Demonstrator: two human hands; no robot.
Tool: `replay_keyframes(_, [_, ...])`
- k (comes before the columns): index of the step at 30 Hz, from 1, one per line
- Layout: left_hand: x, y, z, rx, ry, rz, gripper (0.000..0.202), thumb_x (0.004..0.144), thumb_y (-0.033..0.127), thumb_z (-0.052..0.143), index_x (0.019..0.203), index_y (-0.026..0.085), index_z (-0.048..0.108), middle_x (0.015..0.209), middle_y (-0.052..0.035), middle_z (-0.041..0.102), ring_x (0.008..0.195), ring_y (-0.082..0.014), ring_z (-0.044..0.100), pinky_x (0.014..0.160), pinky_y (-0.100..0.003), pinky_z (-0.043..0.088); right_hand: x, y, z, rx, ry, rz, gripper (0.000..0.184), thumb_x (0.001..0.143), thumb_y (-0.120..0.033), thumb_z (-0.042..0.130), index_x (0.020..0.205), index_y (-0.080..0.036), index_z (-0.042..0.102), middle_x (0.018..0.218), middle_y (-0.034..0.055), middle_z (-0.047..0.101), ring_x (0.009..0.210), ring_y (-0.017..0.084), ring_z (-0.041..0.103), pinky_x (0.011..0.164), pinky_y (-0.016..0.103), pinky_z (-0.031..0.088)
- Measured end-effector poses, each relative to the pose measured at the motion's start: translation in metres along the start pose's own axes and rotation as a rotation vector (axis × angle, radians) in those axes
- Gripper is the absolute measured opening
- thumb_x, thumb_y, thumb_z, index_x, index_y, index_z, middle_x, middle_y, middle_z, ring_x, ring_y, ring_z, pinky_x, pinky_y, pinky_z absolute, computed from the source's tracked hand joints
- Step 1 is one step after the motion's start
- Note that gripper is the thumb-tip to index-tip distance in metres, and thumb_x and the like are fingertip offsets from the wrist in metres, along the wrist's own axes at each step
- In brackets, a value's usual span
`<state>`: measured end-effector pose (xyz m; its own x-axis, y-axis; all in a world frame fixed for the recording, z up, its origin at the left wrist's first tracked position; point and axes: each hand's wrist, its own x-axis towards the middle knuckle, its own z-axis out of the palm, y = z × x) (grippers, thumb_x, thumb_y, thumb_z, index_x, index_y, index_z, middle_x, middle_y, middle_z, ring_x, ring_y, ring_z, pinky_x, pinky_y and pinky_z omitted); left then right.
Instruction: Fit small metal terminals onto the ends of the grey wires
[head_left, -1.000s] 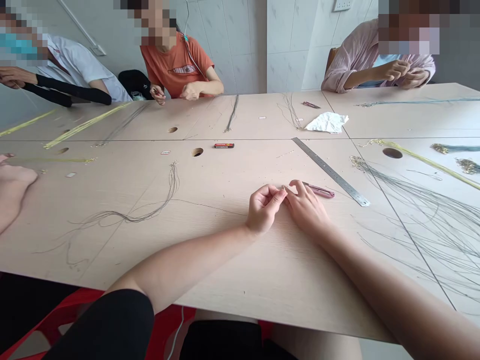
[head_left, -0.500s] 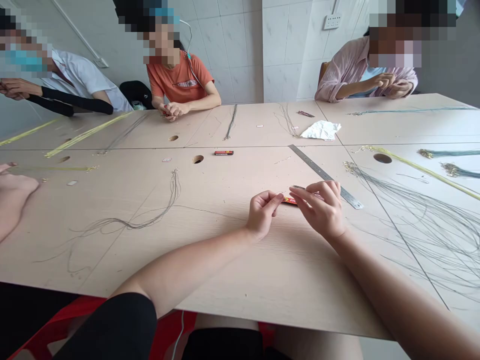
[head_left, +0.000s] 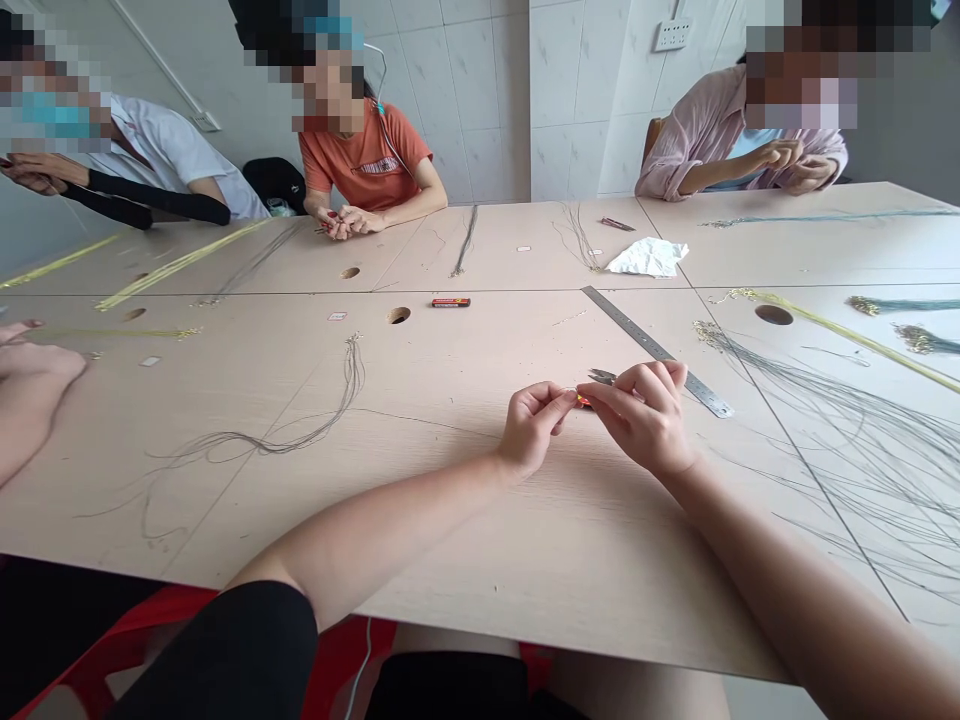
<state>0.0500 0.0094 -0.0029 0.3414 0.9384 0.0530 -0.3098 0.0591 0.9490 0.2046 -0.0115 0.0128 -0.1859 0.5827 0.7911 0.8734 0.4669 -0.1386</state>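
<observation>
My left hand (head_left: 534, 428) is closed in a pinch, with a thin dark cord (head_left: 424, 420) running to it from the left. Its thumb and forefinger meet the fingertips of my right hand (head_left: 643, 415); whatever tiny piece lies between them is too small to make out. Tucked in my right hand is a small metal tool that looks like pliers (head_left: 601, 377), its jaws poking out past the fingers and its handles hidden. Just behind the fingertips shows part of a red and yellow object (head_left: 583, 401), mostly covered, perhaps a battery.
A steel ruler (head_left: 660, 350) lies beyond my right hand. Cord bundles spread left (head_left: 255, 447) and right (head_left: 832, 410). A battery (head_left: 451, 302), cable holes (head_left: 399, 315) and crumpled white paper (head_left: 647, 257) are farther back. Several people sit around the table, one person's arm (head_left: 34, 395) at left.
My right fingertips have come in to meet the left ones, closing the small gap between the hands. The plier jaws now show more clearly. The whole view has shifted slightly.
</observation>
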Motion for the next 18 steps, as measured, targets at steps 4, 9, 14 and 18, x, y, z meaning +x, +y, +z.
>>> replay_keyframes(4, [0.0,0.001,0.0,0.007,-0.019,0.04,0.031,0.077,0.046,0.058,0.074,0.015,0.062,0.059,0.0031,0.048,0.046,-0.0053,0.028,0.046,-0.024,0.023,0.001,-0.001,0.001,0.059,0.038,0.033,0.024,0.093,-0.03,0.053,0.077,-0.028,0.071,0.059,-0.0007,0.042,0.062,0.013,0.041,0.07,0.033,0.027])
replay_keyframes(9, [-0.006,0.002,0.0,0.235,-0.044,0.139,0.033,0.085,0.043,0.047,0.099,0.016,0.06,0.076,-0.0015,0.06,0.053,-0.0084,0.042,0.053,-0.025,0.035,0.003,-0.004,0.002,0.282,0.034,0.331,0.02,0.088,-0.034,0.058,0.075,-0.024,0.07,0.062,-0.0004,0.046,0.062,0.014,0.045,0.069,0.033,0.035])
replay_keyframes(14, [-0.014,0.002,0.001,0.592,-0.077,0.343,0.033,0.084,0.034,0.057,0.112,0.017,0.054,0.084,-0.0026,0.063,0.061,-0.0108,0.052,0.064,-0.027,0.044,0.01,0.001,0.001,0.645,0.045,0.752,0.021,0.078,-0.041,0.067,0.076,-0.02,0.07,0.064,-0.0012,0.051,0.062,0.013,0.047,0.058,0.03,0.04])
replay_keyframes(18, [-0.012,0.002,0.0,0.697,0.004,0.372,0.029,0.086,0.036,0.055,0.109,0.018,0.056,0.081,-0.0018,0.061,0.059,-0.0106,0.052,0.061,-0.026,0.044,0.033,0.015,-0.02,0.832,0.221,0.911,0.022,0.068,-0.038,0.077,0.073,-0.018,0.07,0.067,0.0006,0.059,0.063,0.012,0.052,0.058,0.031,0.042])
